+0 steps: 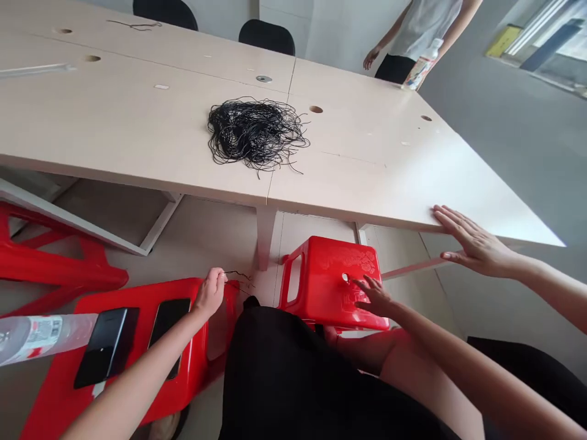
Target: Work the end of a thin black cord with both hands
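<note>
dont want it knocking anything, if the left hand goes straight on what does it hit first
Likely the white table leg, just past the thin black strand in the left hand, though depth is hard to judge.

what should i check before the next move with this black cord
Left hand pinching a thin black cord strand: ok
Strand apart from the tangled black cord pile on the table: ok
Pile loosened into single strands: not ok, it is a dense tangle
Right hand free: ok, open on a red plastic stool, holding nothing
Black phone clear of the left hand: ok, it lies on another red stool
Strand's far end free: cannot tell, too thin to follow
</note>
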The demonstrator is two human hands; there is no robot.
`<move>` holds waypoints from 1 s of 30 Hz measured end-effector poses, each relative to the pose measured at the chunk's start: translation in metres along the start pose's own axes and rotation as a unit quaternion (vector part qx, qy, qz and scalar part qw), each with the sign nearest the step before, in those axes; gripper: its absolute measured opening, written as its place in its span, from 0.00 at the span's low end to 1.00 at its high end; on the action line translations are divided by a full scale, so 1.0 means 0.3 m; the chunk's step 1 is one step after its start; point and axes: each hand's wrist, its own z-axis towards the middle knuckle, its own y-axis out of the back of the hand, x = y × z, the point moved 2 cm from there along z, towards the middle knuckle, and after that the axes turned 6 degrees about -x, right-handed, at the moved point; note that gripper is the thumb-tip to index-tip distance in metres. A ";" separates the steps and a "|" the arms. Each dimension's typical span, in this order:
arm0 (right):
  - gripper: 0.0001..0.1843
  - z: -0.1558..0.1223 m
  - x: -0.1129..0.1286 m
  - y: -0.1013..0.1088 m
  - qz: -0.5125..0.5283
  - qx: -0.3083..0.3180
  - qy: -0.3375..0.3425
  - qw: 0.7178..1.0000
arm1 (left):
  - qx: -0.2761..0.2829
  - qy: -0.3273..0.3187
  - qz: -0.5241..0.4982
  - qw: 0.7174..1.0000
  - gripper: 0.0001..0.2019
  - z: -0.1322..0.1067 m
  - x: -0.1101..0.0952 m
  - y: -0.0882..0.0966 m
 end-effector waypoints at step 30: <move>0.26 -0.733 0.021 0.117 0.549 -0.125 0.088 0.821 | 0.355 0.062 -0.332 0.872 0.14 -0.641 -1.076 -0.186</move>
